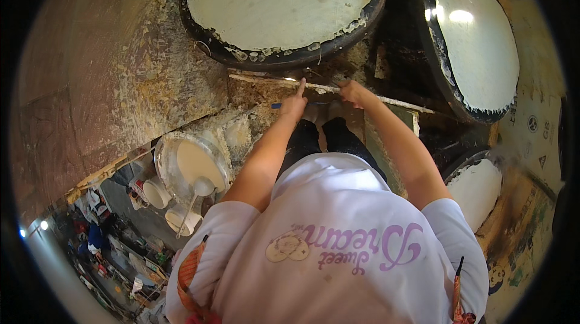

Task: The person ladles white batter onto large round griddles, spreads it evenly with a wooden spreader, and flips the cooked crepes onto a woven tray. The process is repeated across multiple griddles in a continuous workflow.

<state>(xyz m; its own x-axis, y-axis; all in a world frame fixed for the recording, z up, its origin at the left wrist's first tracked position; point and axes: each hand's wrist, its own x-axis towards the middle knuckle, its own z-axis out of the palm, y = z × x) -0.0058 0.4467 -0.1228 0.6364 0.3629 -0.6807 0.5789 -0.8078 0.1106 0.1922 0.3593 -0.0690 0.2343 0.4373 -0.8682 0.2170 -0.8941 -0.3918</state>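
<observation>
My left hand (294,105) is below the near rim of a large round dark-rimmed pan (281,2) with a pale, smooth surface. Its index finger points away from me, over a batter-crusted ledge edge (326,88). The other fingers seem curled around a thin blue-handled tool (276,106), whose end sticks out to the left; the rest runs towards my right hand. My right hand (356,93) has its fingers bent at the same ledge edge. What lies inside those fingers is hidden.
A second round pan (476,43) stands at the right, a third (478,192) below it. Left of me are a batter bucket (165,156), a metal ladle (204,186) and a white container (155,193). A crusted brown surface (104,74) spreads at the upper left.
</observation>
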